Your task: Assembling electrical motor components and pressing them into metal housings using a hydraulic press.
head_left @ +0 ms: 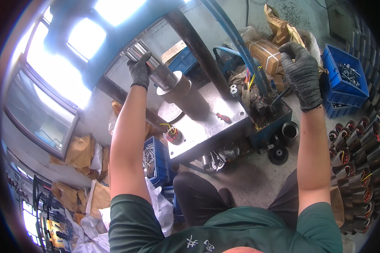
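Dark grey knit gloves cover both hands. My left hand [139, 72] is raised to the upper part of a shiny stepped metal cylinder [164, 77], its fingers wrapped against the side. That cylinder stands tilted in the view on a wider dull grey cylindrical sleeve [190, 99], which rests on the press's metal table [202, 130]. My right hand [300, 76] is lifted at the right with loosely curved fingers and nothing visible in it. Close below it a thin black lever [280, 96] rises from the machine beside the table.
On the table lie a red-handled screwdriver [223, 118], a small wire-wound part [172, 135] and bearings [234, 89]. Dark press columns [198, 50] flank it. Blue bins [346, 78] hold metal parts; several wire-filled cylinders [359, 160] are stacked at right. A cardboard box [264, 57] sits behind.
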{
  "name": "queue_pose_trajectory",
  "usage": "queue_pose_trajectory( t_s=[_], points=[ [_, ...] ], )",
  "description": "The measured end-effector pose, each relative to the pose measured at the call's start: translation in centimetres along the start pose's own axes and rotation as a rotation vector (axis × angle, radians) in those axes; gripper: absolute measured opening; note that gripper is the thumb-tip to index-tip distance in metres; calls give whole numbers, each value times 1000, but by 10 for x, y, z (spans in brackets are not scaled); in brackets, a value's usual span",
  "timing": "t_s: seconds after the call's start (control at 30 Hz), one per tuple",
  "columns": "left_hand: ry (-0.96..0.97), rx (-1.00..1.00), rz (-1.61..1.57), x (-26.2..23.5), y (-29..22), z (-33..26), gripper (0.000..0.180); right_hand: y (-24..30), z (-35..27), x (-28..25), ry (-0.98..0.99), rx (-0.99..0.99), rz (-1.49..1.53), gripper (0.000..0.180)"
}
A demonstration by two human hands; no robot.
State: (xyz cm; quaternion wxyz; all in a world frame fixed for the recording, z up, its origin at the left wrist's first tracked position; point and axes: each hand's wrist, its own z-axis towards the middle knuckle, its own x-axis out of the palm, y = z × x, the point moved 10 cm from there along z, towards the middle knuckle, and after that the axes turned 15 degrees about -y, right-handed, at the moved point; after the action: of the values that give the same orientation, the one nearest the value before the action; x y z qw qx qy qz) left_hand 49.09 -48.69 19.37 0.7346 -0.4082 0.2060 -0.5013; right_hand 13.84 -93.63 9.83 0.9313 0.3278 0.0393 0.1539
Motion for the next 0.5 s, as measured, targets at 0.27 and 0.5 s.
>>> queue_pose_trajectory(
  t_s=[0.27, 0.5],
  points=[
    [-11, 128, -9, 1, 0, -2, 69, 13, -4, 6, 132, -87, -53, 20],
    [-77, 257, 32, -9, 28, -3, 80, 36, -18, 15, 351, -100, -49, 32]
  ],
)
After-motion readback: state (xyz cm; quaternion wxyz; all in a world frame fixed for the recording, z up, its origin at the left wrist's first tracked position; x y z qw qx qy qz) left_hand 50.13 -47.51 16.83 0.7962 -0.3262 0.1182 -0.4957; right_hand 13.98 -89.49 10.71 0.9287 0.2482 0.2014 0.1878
